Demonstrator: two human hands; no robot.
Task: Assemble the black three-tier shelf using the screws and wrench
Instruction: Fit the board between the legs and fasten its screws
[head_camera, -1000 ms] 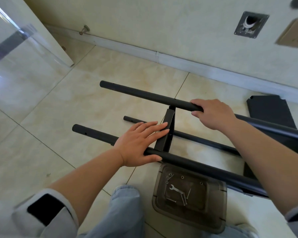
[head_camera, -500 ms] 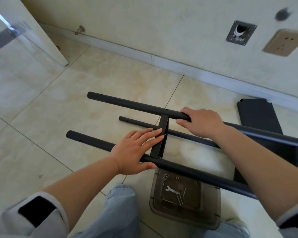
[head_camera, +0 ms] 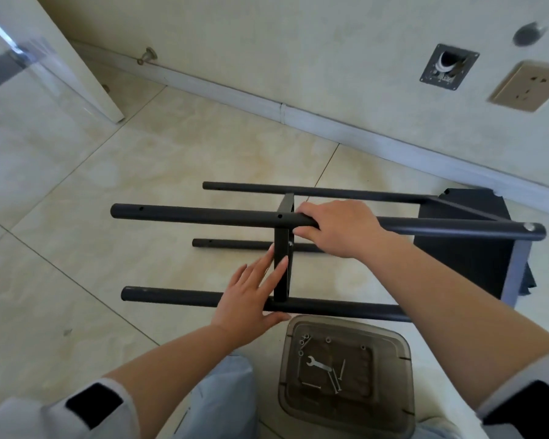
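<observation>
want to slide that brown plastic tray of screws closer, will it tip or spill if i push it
Probably not tipping: the tray looks low, wide and flat on the floor. It likely feels light, holding only a small wrench and a few screws. These lie loose, so a quick shove would probably make them skid.

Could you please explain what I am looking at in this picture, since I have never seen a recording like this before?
There is no machine here: a person wears a camera on the head, so the one view looks down at their own arms. On the tiled floor lies a half-built black shelf frame, tipped on its side, with long tubes joined by a flat shelf panel. The right hand grips the upper tube, while the left hand rests flat against the panel and the nearest tube. Near the knees, a tinted plastic tray holds a small wrench and loose screws.
</observation>
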